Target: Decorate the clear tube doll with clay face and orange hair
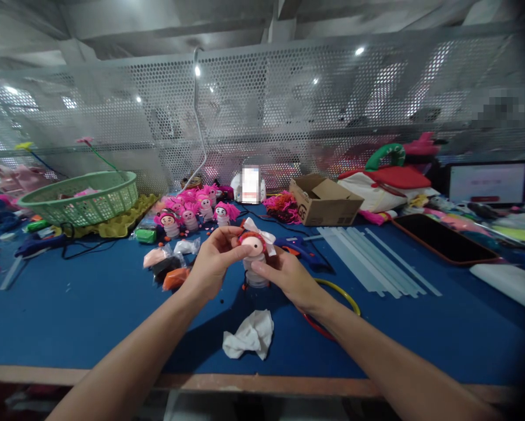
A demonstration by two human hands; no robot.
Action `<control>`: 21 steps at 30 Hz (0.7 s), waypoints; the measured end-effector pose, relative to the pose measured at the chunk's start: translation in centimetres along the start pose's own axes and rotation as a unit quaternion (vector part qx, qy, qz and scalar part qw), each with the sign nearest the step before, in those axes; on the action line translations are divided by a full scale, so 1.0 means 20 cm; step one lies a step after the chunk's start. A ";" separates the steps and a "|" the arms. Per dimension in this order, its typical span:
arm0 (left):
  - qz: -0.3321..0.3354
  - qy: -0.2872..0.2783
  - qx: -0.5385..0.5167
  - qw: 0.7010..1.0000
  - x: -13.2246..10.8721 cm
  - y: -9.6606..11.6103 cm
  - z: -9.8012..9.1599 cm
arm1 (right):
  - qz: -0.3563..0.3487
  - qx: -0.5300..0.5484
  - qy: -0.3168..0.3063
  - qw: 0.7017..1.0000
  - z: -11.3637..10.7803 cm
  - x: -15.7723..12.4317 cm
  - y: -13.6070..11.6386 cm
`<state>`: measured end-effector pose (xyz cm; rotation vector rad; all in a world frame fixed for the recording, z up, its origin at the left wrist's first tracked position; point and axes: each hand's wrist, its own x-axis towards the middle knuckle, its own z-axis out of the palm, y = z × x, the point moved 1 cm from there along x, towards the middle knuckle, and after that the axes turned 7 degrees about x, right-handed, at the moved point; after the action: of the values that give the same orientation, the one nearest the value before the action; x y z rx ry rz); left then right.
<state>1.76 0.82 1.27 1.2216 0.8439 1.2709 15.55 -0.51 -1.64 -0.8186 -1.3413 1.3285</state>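
Note:
A small doll (256,250) with a pale round face, red hair and a white bow is held above the blue table (82,310). My left hand (215,257) pinches its head from the left, fingers closed on it. My right hand (284,276) grips its clear lower body from the right. Just beyond stand several finished dolls with pink hair (195,211). A crumpled white tissue (249,334) lies on the table below my hands.
Small bags of coloured clay (165,263) lie left of my hands. Clear glue sticks (370,257), a cardboard box (324,200), a dark tray (444,237) and coloured rings (341,295) are to the right. A green basket (85,199) stands at back left before a perforated metal screen.

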 end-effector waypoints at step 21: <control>0.013 -0.030 0.003 0.999 0.00 0.00 -0.01 | 0.002 0.019 -0.006 1.000 -0.01 0.00 0.00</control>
<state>1.58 0.88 1.22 1.2723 0.7917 1.2473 15.63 -0.43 -1.69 -0.7876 -1.3202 1.3603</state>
